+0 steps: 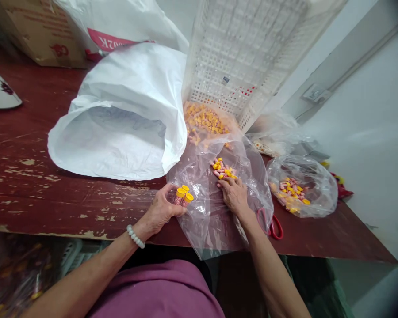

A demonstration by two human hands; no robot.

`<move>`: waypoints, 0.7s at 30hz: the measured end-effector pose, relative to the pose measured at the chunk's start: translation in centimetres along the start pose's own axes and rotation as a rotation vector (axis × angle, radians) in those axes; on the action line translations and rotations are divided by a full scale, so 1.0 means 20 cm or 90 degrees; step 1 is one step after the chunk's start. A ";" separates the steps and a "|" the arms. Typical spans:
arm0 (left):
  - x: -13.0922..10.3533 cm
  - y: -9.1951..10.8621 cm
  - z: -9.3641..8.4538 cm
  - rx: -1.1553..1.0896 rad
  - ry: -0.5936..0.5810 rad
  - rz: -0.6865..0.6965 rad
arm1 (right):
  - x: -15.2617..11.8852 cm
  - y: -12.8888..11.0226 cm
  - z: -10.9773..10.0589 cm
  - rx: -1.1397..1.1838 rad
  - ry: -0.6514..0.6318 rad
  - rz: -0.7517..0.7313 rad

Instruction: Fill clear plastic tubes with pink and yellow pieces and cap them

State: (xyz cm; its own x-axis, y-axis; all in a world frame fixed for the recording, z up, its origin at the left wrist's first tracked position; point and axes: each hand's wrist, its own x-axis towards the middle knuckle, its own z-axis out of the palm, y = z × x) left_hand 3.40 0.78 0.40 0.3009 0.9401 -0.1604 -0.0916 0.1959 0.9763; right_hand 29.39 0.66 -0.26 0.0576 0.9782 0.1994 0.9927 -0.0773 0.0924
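My left hand (159,208), a pale bead bracelet on its wrist, is closed around three small clear tubes (183,195). The tubes stand nearly upright, with yellow caps on top and pink beads inside. To the right, my right hand (234,194) bends its fingers over a small heap of the same tubes (223,168) on a clear plastic bag (199,221); its fingertips are closed on a tube at the heap's near edge, partly hidden. Many more yellow-capped tubes (207,120) lie deeper in that bag. Left of it, a white sack (132,84) lies with its mouth facing me.
A white plastic crate (232,57) stands tilted behind the bag. Red-handled scissors (276,227) lie by my right forearm, partly under plastic. Further right sits another clear bag (321,190) of tubes. A cardboard box (40,35) and a white cup-like object (1,92) are at left.
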 end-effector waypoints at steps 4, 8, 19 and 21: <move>0.01 -0.01 -0.01 0.129 -0.014 0.113 | 0.03 0.04 0.04 0.018 0.008 -0.071; 0.02 -0.03 -0.01 0.201 -0.020 0.184 | -0.03 -0.10 -0.10 0.319 0.153 -0.071; -0.03 0.00 0.02 0.349 -0.080 0.259 | -0.08 -0.43 -0.39 0.512 0.093 -0.293; -0.03 0.00 0.01 0.347 -0.083 0.251 | -0.08 -0.42 -0.39 0.521 0.108 -0.257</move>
State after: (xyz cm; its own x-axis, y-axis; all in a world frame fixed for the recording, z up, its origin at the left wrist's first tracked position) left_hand 3.48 0.16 0.46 0.4578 0.8645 0.2074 0.2627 -0.3544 0.8974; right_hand 20.13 -1.73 6.22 -0.2605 0.8549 0.4487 0.7034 0.4864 -0.5183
